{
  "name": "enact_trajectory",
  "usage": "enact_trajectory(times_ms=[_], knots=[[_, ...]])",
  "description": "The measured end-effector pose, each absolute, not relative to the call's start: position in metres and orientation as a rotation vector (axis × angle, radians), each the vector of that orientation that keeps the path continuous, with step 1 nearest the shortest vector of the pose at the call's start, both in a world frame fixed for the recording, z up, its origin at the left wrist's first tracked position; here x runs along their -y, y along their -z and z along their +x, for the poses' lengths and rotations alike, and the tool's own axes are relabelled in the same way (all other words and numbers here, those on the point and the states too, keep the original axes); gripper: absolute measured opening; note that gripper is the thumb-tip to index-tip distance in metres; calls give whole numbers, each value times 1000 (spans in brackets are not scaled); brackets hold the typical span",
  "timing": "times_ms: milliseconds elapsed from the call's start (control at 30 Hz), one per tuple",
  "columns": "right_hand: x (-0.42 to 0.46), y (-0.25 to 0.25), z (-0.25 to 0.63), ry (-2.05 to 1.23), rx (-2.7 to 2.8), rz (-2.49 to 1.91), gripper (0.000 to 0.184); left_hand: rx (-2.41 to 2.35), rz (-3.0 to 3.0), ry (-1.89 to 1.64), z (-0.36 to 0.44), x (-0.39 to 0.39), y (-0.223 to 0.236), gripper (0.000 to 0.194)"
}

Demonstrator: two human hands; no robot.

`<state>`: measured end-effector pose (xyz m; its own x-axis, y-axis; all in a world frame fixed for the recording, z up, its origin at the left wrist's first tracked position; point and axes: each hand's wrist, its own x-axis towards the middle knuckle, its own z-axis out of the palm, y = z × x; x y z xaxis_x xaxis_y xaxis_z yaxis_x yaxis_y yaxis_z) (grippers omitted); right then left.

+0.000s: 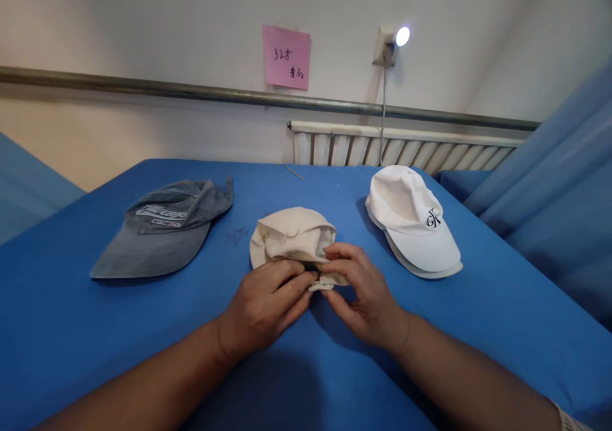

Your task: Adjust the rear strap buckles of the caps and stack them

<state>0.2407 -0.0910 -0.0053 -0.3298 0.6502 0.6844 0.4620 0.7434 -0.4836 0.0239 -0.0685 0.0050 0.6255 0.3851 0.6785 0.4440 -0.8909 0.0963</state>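
Forearms [157,375] stretched, left hand [265,300] and right hand [364,289] pinch the near strap [322,285] of a beige cap [296,222] between fingers [345,251]; light, even tension should keep it flat.

**One grey cap [165,227], one beige cap [292,230], at least one white cap [404,198]**

A doubled brim [425,249] near the tabletop [119,329]'s right edge left one or two unsettled. Hands numbered two: left hand [268,300], right hand [366,294]. Beyond the far edge were one pink note [287,64], one rail [335,104], one radiator [411,134].
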Motion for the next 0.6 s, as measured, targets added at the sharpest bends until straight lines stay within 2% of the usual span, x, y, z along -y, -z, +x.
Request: enact_trajectory(times_ms=[100,200,400,533,600], knots=[[87,8,241,-228,1926,-894,50,732,-2736,1147,24,69,-6,24],[86,11,241,-162,1840,-949,55,758,-2715,1158,24,69,-7,19],[84,9,241,-48,1674,-995,47,772,-2708,1163,22,69,-8,12],[81,10,242,-145,1676,-1014,30,806,-2670,1154,19,68,-9,11],[81,12,243,-230,1694,-996,28,819,-2672,1134,18,67,-9,9]])
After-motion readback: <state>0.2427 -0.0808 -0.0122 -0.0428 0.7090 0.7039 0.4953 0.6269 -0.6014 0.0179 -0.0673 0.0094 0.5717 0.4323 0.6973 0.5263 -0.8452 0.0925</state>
